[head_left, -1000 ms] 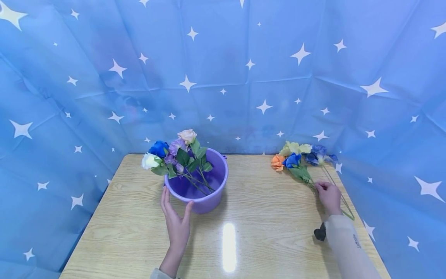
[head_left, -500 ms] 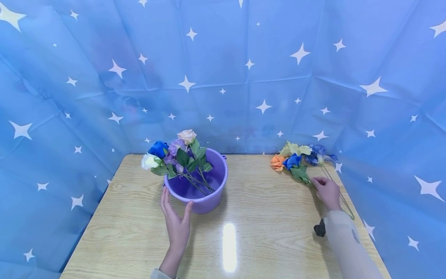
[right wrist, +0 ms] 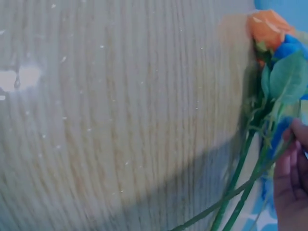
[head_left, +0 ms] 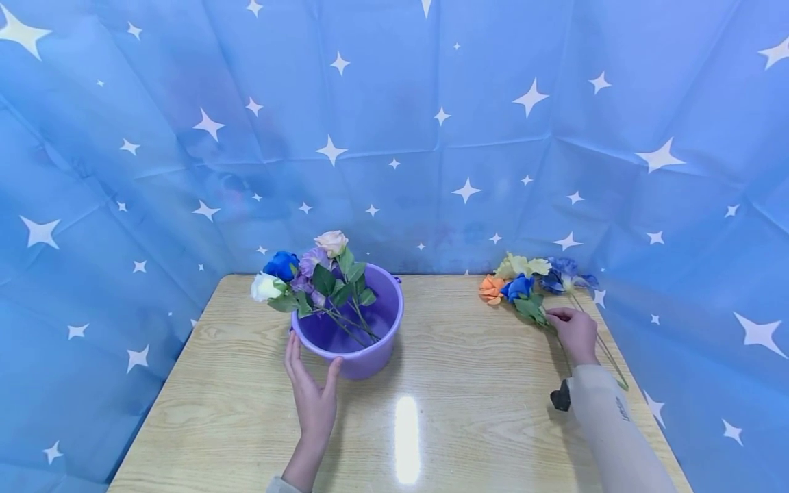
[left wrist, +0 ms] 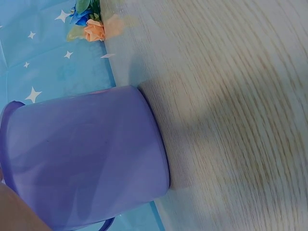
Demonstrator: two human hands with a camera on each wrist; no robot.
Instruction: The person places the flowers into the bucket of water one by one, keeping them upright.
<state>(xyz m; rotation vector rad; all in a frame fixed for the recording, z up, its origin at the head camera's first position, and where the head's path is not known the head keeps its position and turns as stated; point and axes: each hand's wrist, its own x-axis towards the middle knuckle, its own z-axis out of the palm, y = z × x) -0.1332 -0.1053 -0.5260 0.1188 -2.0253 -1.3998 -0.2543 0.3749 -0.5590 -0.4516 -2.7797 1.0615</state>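
My left hand (head_left: 314,396) rests against the near left side of a purple bucket (head_left: 366,363), its fingers straight and its thumb apart at the rim. White, blue, purple and pale pink flowers (head_left: 314,260) lean out over the bucket's left side, their stems inside. At the right, my right hand (head_left: 576,334) pinches a flower stem (right wrist: 231,195) between thumb and finger; which bloom it belongs to, I cannot tell. An orange rose (head_left: 491,289), a blue rose (head_left: 518,287) and a yellow-green flower (head_left: 521,265) lie bunched just beyond this hand.
A blue-violet flower (head_left: 564,274) lies at the table's right edge, its long stem running toward the near side. The wooden table (head_left: 468,383) meets a blue star-patterned cloth (head_left: 394,103) at its back and sides.
My right hand has slid up the stems, slightly left and toward the blooms, keeping its pinch. The left hand and the bucket stay where they were.
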